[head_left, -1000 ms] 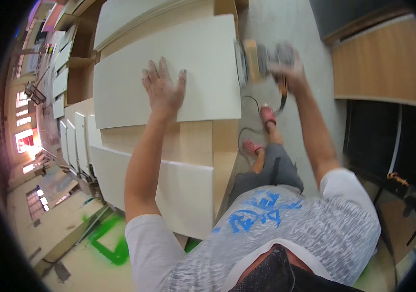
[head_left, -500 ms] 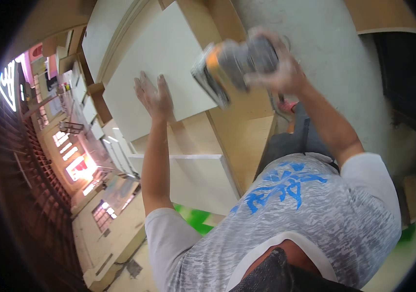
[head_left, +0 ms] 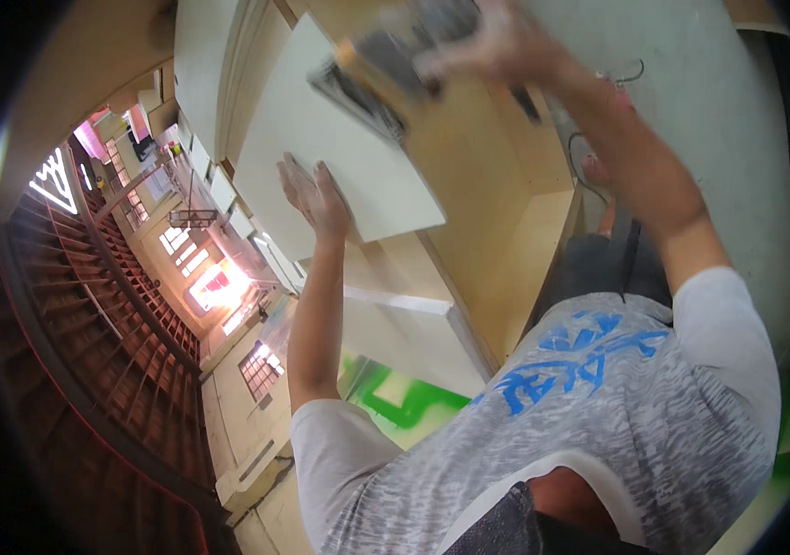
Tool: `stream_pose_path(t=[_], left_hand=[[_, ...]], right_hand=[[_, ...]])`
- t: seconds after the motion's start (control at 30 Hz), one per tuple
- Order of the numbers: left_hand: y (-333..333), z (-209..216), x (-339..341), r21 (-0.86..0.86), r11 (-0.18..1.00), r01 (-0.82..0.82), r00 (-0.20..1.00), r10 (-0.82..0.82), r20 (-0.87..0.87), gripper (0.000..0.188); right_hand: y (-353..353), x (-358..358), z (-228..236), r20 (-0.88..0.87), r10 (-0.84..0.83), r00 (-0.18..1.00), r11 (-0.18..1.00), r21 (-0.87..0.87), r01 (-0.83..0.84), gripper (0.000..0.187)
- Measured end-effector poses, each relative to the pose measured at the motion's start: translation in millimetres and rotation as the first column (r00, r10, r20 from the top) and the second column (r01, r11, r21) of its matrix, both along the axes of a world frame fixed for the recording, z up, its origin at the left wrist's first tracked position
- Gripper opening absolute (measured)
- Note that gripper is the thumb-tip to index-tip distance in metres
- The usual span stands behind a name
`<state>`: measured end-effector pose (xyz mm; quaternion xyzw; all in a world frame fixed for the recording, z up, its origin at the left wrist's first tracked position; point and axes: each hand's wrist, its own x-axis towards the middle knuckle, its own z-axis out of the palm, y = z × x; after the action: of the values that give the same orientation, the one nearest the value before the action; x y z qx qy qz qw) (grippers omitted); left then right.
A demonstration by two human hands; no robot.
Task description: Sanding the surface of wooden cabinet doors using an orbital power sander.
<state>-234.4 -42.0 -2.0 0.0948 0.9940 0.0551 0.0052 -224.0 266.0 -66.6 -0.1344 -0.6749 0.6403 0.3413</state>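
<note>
My left hand (head_left: pixel 319 199) lies flat on a white board (head_left: pixel 381 190), its dusty fingers stretched out. In my right hand (head_left: pixel 501 46) is an orange-and-dark power sander (head_left: pixel 378 67), blurred by motion. The sander is tilted, with its flat rectangular base toward the board's right edge. I cannot tell whether the base touches the board. White dust coats my right hand too, and its fingers wrap around the tool's dark body. Beneath the board are the pale wooden sides of an open cabinet-like box (head_left: pixel 483 176).
Another white panel (head_left: pixel 413 338) sits nearer my body, beside the box. Bright green paint (head_left: pixel 395 398) marks a surface below it. A dark cord (head_left: pixel 580 148) loops over the grey floor (head_left: pixel 691 120) on the right. Far left, a brown ribbed roof (head_left: pixel 99 351) curves past lit windows.
The sander and my right hand have moved up and left, farther from my body. My left hand stays flat on the board. The whole view has shifted slightly.
</note>
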Motion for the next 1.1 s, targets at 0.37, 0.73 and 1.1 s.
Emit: stream_pose_path(t=[0.37,0.73,1.1], left_hand=[[1,15,4,0.008,0.997,-0.072,0.996,0.072,-0.052,0.067],[25,-3,18,0.040,0.992,-0.122,0.989,0.125,-0.082,0.071],[77,12,86,0.047,0.909,0.414,0.907,-0.416,0.061,0.082]], right_hand=[[8,-6,-46,-0.163,0.704,0.692,0.389,-0.726,-0.567,0.083],[-1,117,-58,-0.108,0.679,0.726,0.262,-0.888,-0.378,0.084],[64,24,-8,0.028,0.480,0.877,0.678,-0.647,-0.350,0.067]])
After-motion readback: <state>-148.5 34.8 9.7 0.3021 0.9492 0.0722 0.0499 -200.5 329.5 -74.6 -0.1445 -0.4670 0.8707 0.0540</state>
